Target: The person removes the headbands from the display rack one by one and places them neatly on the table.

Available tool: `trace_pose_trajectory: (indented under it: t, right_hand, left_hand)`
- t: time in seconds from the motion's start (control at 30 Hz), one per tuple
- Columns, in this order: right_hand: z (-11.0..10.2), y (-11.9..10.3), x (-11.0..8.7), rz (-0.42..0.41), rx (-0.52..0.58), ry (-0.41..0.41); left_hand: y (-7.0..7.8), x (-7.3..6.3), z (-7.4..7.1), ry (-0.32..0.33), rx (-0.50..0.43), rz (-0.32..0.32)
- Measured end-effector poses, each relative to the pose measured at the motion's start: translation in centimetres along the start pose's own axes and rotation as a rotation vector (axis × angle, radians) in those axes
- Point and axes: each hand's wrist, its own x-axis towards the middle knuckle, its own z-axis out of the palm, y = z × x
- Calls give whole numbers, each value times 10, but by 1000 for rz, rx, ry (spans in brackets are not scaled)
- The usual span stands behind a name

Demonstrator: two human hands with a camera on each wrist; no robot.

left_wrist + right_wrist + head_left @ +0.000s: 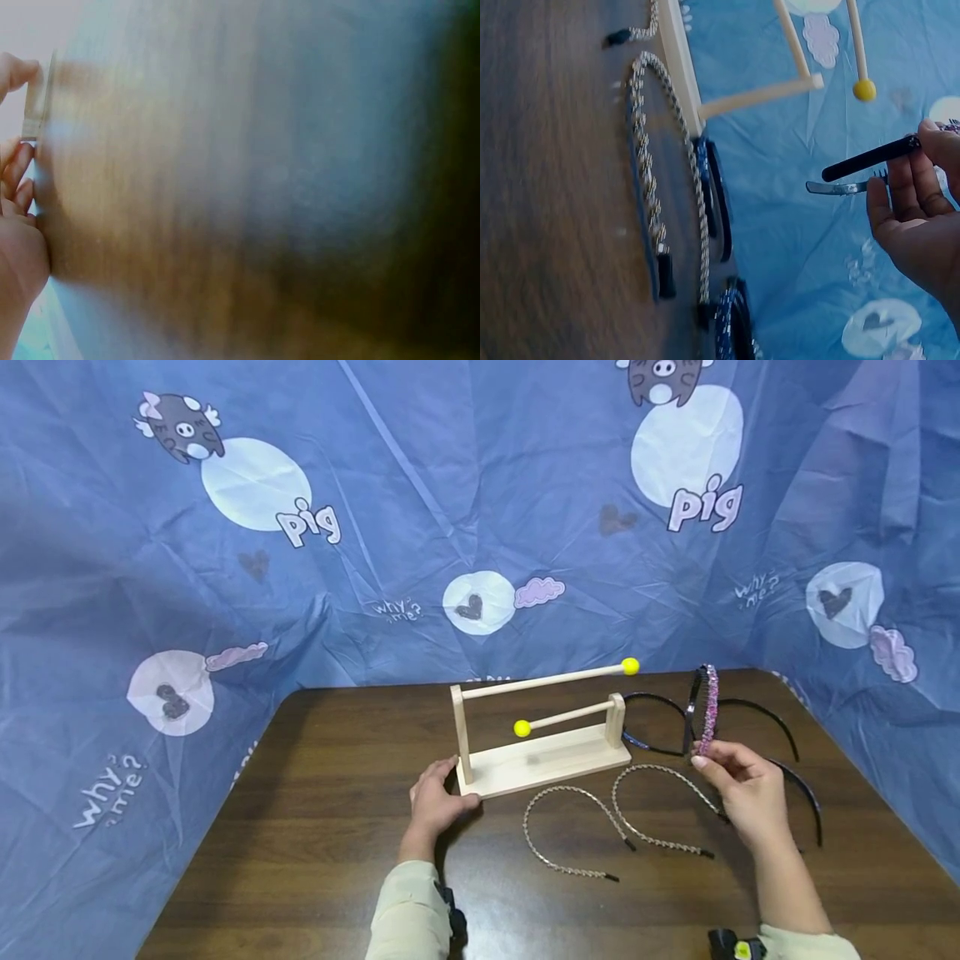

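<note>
My left hand holds the left end of a pale wooden two-bar stand, thumb at the front and fingers at the outer side. Each bar carries a yellow ball at its free end. Off the table, to the right of the stand, my right hand pinches a headband with pink sparkling decoration and a dark toothed inner side. It is raised upright, its dark tips showing by the fingers in the right wrist view. In the left wrist view, my left fingers show at the edge, beside the wood.
Two braided metallic headbands, a left one and a right one, lie in front of the stand. Dark headbands, one blue, one black and another, lie farther right. A blue patterned cloth hangs behind the brown table.
</note>
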Motion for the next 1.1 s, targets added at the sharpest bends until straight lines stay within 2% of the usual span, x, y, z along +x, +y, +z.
trace_pose_trajectory:
  t: [0.03, 0.07, 0.17, 0.27, 0.43, 0.73, 0.97, 1.1]
  right_hand:
    - [-2, -2, -1, 31, -17, 28]
    - [-7, 0, -1, 38, -95, 46]
    - [-37, 38, -3, 97, -231, 82]
    - [-68, 79, -7, 91, -302, 67]
    - [-82, 71, -12, 154, -360, 89]
    - [-114, 58, -21, 205, -561, 108]
    - [-117, 23, -27, 313, -652, 35]
    - [-121, 18, -29, 326, -683, 41]
  left_hand:
    - [0, 1, 0, 2, 1, 0]
    - [0, 1, -1, 4, 3, -1]
    - [0, 1, -2, 5, 1, 0]
    - [-1, 0, -3, 3, -14, -3]
    - [0, -1, -1, -2, -14, -3]
    - [0, -1, 0, 1, -12, -6]
    - [1, -1, 0, -5, -3, -6]
    - [2, -1, 1, -3, 1, -8]
